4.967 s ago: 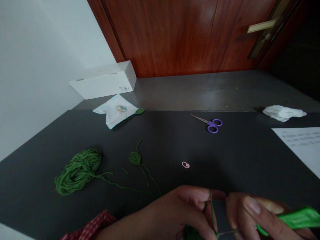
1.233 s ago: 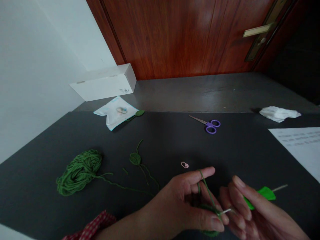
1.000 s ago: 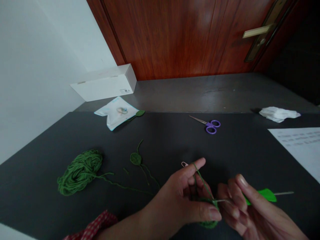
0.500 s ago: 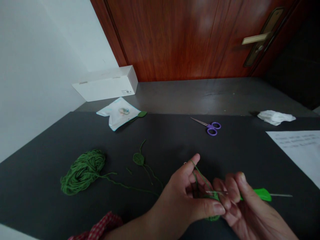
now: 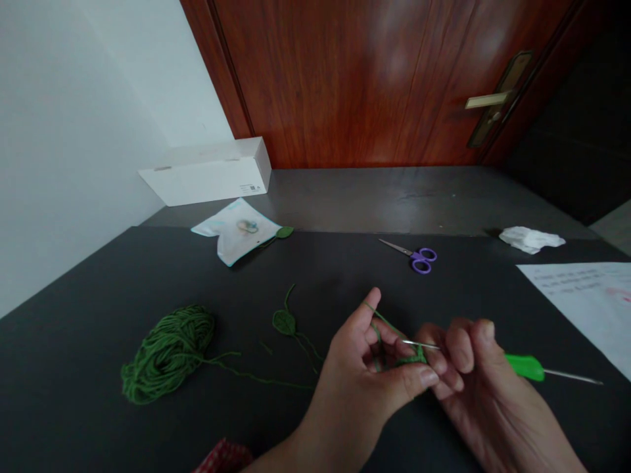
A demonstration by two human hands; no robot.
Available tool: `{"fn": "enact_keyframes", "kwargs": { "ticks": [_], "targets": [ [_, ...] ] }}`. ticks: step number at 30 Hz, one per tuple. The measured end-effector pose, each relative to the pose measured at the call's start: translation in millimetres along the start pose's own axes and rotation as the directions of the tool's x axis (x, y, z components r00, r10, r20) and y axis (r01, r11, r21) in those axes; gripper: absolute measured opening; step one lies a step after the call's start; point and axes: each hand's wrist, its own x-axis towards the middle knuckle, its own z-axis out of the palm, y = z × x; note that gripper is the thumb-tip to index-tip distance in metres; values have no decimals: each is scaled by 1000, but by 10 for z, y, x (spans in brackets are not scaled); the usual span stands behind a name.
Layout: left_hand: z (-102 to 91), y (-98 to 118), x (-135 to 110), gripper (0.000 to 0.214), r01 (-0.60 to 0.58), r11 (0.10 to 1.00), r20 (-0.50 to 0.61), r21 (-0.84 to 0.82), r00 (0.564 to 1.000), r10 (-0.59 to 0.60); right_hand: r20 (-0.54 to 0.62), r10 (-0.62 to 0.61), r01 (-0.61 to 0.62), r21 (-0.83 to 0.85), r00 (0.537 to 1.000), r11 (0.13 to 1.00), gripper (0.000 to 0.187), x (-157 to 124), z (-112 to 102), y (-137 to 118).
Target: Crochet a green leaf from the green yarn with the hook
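Observation:
Between its thumb and fingers, my left hand (image 5: 365, 368) pinches a small green crochet piece (image 5: 413, 359). Green yarn runs from that piece up over the raised index finger. My right hand (image 5: 473, 368) is closed round the bright green handle of a crochet hook (image 5: 525, 367). The hook's thin metal tip lies just above the crochet piece, close to the yarn; whether it is through a loop I cannot tell. On the dark table to the left rests a skein of green yarn (image 5: 170, 355), its strand trailing towards my left hand.
A small crocheted leaf (image 5: 284, 322) with yarn tails lies left of my hands. Purple-handled scissors (image 5: 419, 259) lie beyond them. Farther back are a white packet (image 5: 236, 230), another green leaf (image 5: 284, 232) and a white box (image 5: 211, 177). Crumpled tissue (image 5: 530, 239) and a printed sheet (image 5: 582, 295) occupy the right.
Both hands have risen slightly in view, and the crochet hook's handle end now tilts further down to the right. The whole view has shifted a little. Both hands keep their holds.

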Motion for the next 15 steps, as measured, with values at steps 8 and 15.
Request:
{"fn": "enact_keyframes", "kwargs": {
  "ticks": [8, 15],
  "targets": [
    [-35, 62, 2, 107, 6, 1000, -79, 25, 997, -4, 79, -4, 4, -8, 997, 1000, 47, 76, -61, 108],
    [-62, 23, -7, 111, -29, 1000, -58, 10, 998, 30, 129, 96, -113, 131, 987, 985, 44, 98, -102, 99]
  ]
}}
